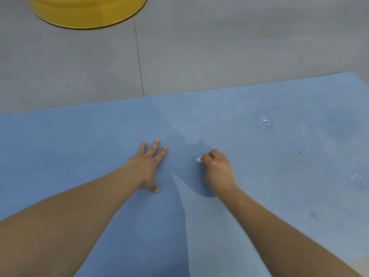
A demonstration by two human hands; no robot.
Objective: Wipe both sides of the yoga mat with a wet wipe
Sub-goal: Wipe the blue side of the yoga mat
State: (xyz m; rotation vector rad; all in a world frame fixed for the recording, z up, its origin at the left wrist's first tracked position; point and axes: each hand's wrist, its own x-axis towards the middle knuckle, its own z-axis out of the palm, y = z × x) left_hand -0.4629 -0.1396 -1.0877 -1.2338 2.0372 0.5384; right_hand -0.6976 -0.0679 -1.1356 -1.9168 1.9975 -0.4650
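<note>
A blue yoga mat (259,148) lies flat on the floor and fills the lower two thirds of the head view. My left hand (147,164) presses flat on the mat with straight, spread fingers. To its right, my right hand (216,168) is curled round a small white wet wipe (199,159), of which only a corner shows past the fingers, held down on the mat. The mat's right part looks paler, with two small whitish marks (265,121).
Grey floor (199,47) with a dark seam line lies beyond the mat's far edge. A round yellow container (87,11) stands on the floor at the top left, cut off by the frame.
</note>
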